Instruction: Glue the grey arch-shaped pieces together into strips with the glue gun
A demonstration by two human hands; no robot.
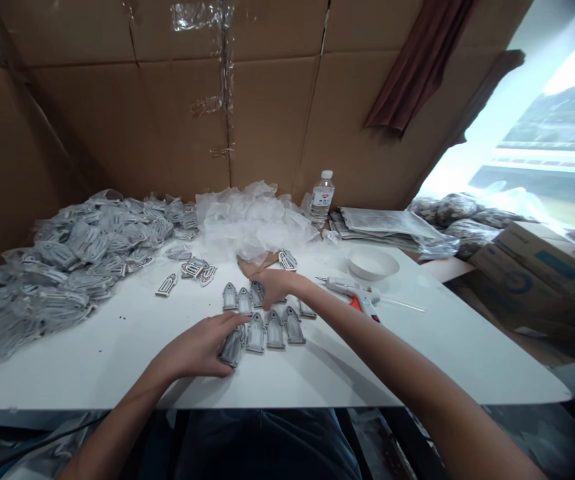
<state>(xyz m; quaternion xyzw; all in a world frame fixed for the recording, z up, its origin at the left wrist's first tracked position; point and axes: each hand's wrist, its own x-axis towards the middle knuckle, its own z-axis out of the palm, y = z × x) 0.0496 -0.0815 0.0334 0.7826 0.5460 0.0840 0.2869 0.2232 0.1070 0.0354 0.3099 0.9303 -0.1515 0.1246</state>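
Two rows of grey arch-shaped window pieces [275, 330] lie on the white table [117, 360] in front of me. My left hand [202, 347] is closed on one grey arch piece [231, 348] at the left end of the near row, holding it tilted. My right hand [272, 285] reaches over the far row, fingers bent down onto an arch piece [257, 293] there. More loose arch pieces [195, 270] lie scattered farther back.
A big heap of bagged grey pieces [77, 253] fills the left of the table. Crumpled clear plastic bags [252, 220], a water bottle [322, 198], a white bowl [372, 263] and a glue gun [355, 293] stand behind. Cardboard walls enclose the back; boxes [532, 267] sit right.
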